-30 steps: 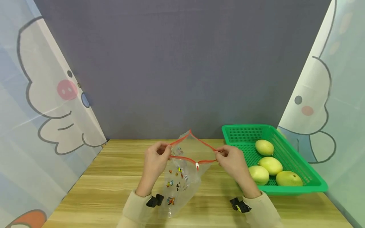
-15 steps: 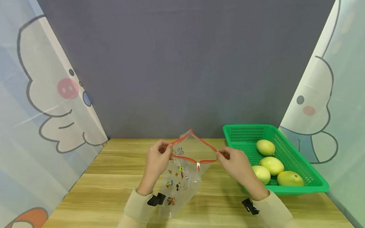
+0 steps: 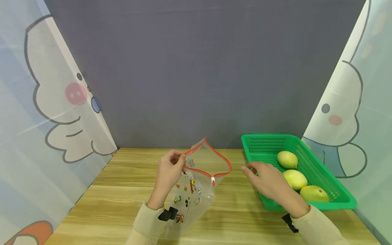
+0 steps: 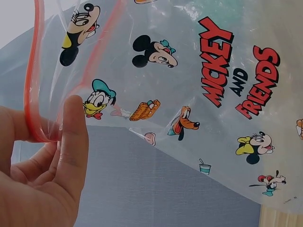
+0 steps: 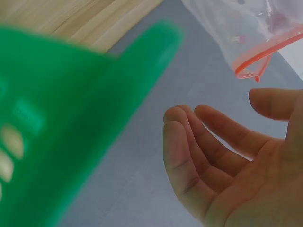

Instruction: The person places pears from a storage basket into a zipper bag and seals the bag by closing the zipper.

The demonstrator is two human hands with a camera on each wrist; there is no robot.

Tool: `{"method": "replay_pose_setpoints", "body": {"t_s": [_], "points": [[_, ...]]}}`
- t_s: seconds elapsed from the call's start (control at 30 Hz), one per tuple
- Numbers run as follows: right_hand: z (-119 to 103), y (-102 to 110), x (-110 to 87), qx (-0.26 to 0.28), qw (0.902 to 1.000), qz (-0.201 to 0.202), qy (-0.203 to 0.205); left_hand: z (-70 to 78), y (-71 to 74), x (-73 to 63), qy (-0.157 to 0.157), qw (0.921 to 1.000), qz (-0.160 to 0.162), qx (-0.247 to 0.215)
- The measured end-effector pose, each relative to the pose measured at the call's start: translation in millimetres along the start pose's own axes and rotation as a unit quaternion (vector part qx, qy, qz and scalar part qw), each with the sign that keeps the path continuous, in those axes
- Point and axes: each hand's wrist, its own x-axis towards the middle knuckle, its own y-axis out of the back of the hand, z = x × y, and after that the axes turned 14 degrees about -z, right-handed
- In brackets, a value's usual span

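Observation:
A clear zip bag with a red zip edge and printed cartoon figures hangs from my left hand. The left thumb and fingers pinch the left side of its mouth, which gapes wide. A white slider sits at the near side of the zip. In the left wrist view the bag shows "Mickey and Friends" lettering. My right hand is off the bag, fingers loosely bent and holding nothing. It is over the left edge of a green basket and overlaps it in the head view.
Inside the basket lie several yellow-green mangoes, one partly hidden by the right hand. The basket stands at the right of a wooden table. A grey backdrop rises behind, with printed curtains at both sides.
My right hand has let go of the bag's right edge and moved right, over the basket's edge. The left hand keeps its hold, and the bag's mouth stays wide.

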Motion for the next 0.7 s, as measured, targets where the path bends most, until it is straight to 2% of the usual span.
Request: {"method": "replay_pose_setpoints", "body": {"t_s": [0.27, 0.43, 0.7], "points": [[18.9, 6.4, -3.8, -0.047, 0.9987, -0.017, 0.012, 1.1, 0.2, 0.5, -0.008, 1.0000, 0.004, 0.003], [31.8, 15.0, -7.2, -0.069, 0.9968, -0.038, 0.016, 2.0, 0.4, -0.6, -0.008, 1.0000, -0.006, -0.002], [53.1, 24.2, -11.1, -0.100, 0.9924, -0.071, 0.006, 4.1, 1.3, -2.6, -0.010, 0.9999, -0.010, -0.007]]}}
